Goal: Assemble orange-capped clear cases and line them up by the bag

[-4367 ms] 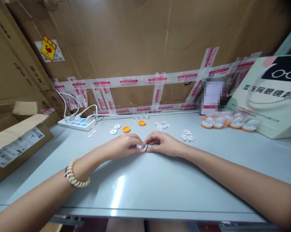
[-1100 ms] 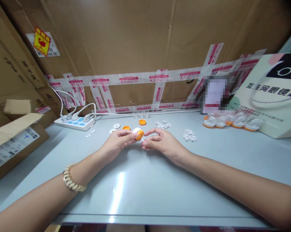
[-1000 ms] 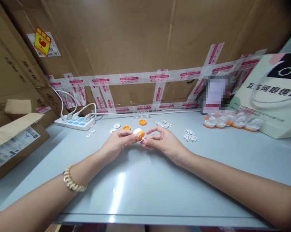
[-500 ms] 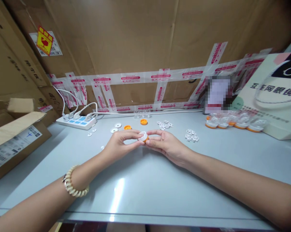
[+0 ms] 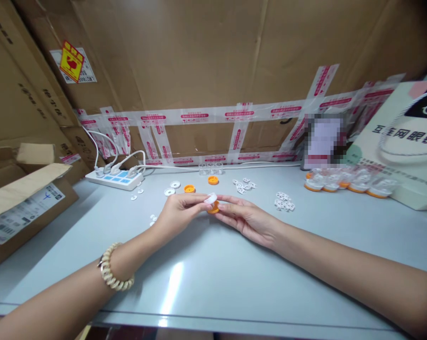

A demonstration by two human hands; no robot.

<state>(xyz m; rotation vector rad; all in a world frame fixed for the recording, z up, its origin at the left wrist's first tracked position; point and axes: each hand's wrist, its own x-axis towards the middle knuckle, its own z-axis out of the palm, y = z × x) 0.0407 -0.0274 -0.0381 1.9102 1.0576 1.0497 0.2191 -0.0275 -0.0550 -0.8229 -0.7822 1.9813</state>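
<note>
My left hand [image 5: 180,211] pinches a small white round part [image 5: 211,198] between thumb and fingers. Just below it, the fingers of my right hand [image 5: 252,219] grip a shallow orange round base [image 5: 213,208]. The white part is tilted over the base; whether the two touch cannot be made out. Beyond my hands lie two loose orange round bases, one at the left [image 5: 189,189] and another farther back [image 5: 213,180]. Two white rings [image 5: 169,191] rest left of them. Several clear cylinders [image 5: 210,169] stand behind.
White perforated pieces lie in two groups, one nearer the middle [image 5: 244,185] and one to the right [image 5: 285,202]. Orange-bottomed clear units [image 5: 357,184] are lined up by a paper bag [image 5: 394,151]. A power strip [image 5: 115,179] and an open carton [image 5: 32,203] occupy the left.
The white part has lifted and tilted away from the orange base, showing more of the base. The view has shifted slightly, moving the table things a little to the right.
</note>
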